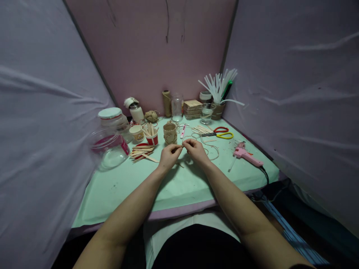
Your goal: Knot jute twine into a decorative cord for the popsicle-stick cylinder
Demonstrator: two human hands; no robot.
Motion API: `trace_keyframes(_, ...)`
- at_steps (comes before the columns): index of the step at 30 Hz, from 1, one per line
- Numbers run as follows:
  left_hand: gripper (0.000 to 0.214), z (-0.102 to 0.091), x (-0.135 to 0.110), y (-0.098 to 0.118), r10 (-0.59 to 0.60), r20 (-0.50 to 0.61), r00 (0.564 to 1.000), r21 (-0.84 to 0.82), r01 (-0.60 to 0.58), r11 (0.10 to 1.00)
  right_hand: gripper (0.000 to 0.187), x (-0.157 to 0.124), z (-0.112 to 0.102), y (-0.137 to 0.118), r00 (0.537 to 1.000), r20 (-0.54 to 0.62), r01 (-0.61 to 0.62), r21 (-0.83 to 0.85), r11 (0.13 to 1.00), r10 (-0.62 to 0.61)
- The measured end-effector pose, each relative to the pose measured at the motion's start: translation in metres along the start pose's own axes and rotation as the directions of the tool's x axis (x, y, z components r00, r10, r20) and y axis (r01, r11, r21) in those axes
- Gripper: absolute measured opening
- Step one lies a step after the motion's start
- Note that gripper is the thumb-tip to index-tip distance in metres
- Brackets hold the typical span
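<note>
My left hand (169, 155) and my right hand (196, 151) meet over the middle of the table, fingertips nearly touching. Both pinch a small bit of twine between thumb and forefinger; its exact shape is too small to make out. Loose twine (217, 152) curls across the cloth to the right of my right hand, and a short end hangs below my left fingers. Just behind my hands stands a beige decorated cup (169, 133) with a wavy rim.
Scissors (221, 133) and a pink glue gun (246, 155) lie right. Left are craft sticks (142, 151), a red paper cup (152, 139) and a clear plastic jar (113, 158). A twine ball (152, 116), glass jar (177, 108) and glue sticks (217, 87) line the back.
</note>
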State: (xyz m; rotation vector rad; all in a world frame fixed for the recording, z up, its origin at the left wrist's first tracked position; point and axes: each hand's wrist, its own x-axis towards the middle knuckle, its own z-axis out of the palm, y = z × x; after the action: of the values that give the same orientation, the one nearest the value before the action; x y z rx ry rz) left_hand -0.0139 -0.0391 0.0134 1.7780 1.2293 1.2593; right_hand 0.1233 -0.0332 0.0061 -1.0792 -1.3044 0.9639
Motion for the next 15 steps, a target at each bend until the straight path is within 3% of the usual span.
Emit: trace_keyframes(15, 0.017, 0.0014, 0.0053, -0.0019, -0.187, -0.033, 0.982, -0.285, 0.17, 0.943, 0.026, -0.001, 0.0023, -0.0006, 0.999, 0.028, -0.033, -0.01, 0.999, 0.033)
